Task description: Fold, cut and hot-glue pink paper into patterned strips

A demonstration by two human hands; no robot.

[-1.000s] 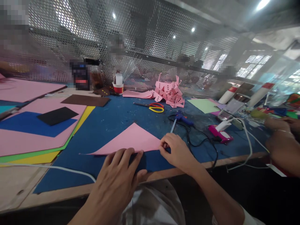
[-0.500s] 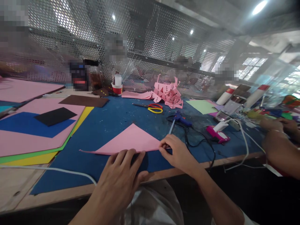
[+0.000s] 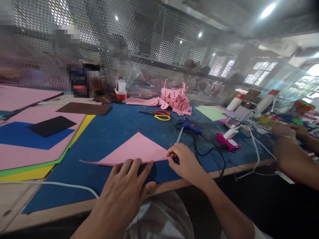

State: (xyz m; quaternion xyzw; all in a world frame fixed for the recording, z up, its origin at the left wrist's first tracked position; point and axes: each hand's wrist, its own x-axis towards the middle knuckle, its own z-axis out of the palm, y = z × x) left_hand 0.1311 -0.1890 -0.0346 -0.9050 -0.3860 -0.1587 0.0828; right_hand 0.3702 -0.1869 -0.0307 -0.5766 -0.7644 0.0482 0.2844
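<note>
On the blue table mat (image 3: 104,132) in front of me lies a pink sheet (image 3: 136,149), triangular in outline, with its near edge rolled into a thin strip. My left hand (image 3: 124,186) rests flat with fingers spread, fingertips pressing on that rolled edge. The strip's loose left end sticks out beyond the sheet. At the right corner, my right hand (image 3: 185,162) pinches the end of the rolled edge between thumb and fingers. Just beyond the right hand is a blue glue gun (image 3: 190,126) with a glue stick (image 3: 179,134) in it.
Scissors (image 3: 161,115) lie behind the sheet, before a heap of pink cut paper pieces (image 3: 175,99). Coloured sheets (image 3: 37,154) are stacked at left. A pink power socket (image 3: 228,142) with a white cable (image 3: 255,146) sits at right, near another person's arm (image 3: 289,151).
The camera view has shifted slightly, so the scene sits a little further left. Both hands keep their places on the pink sheet.
</note>
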